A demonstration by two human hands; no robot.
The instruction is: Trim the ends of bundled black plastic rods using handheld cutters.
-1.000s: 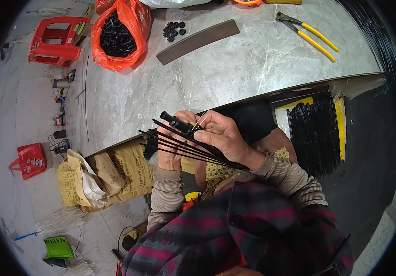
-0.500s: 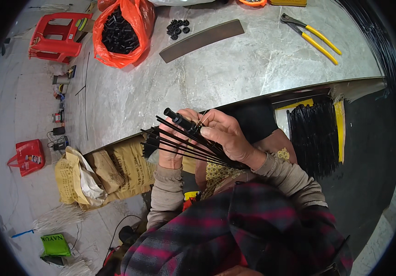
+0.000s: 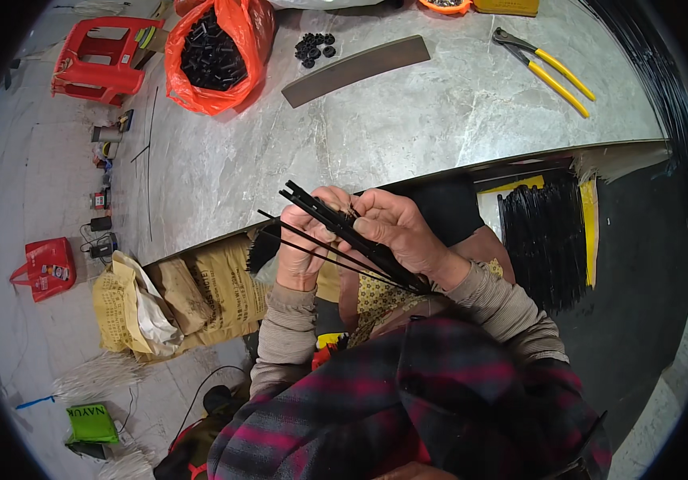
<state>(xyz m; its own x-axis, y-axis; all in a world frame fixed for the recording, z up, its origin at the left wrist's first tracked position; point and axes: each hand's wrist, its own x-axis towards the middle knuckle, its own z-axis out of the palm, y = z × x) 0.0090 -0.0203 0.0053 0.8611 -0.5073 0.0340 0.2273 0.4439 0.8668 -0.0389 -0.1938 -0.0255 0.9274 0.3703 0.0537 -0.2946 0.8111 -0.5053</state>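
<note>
My left hand (image 3: 306, 240) and my right hand (image 3: 396, 232) meet just below the near edge of the grey marble table (image 3: 408, 128). Together they grip a bundle of thin black rods (image 3: 342, 228) that fan out to the upper left and run back under my right palm. My right fingers curl over the rods where they bunch together. My left fingers wrap the same bunch from the left side.
On the table lie an orange bag of black parts (image 3: 214, 56), a few loose black caps (image 3: 314, 48), a flat dark strip (image 3: 356, 70) and yellow-handled pliers (image 3: 548, 68). A pile of black rods (image 3: 548, 240) sits at my right. Brown sacks (image 3: 200, 292) and a red stool (image 3: 100, 60) stand left.
The rod bundle has tilted slightly, its tips swinging a little to the right and up. Both hands keep their grip and have barely shifted.
</note>
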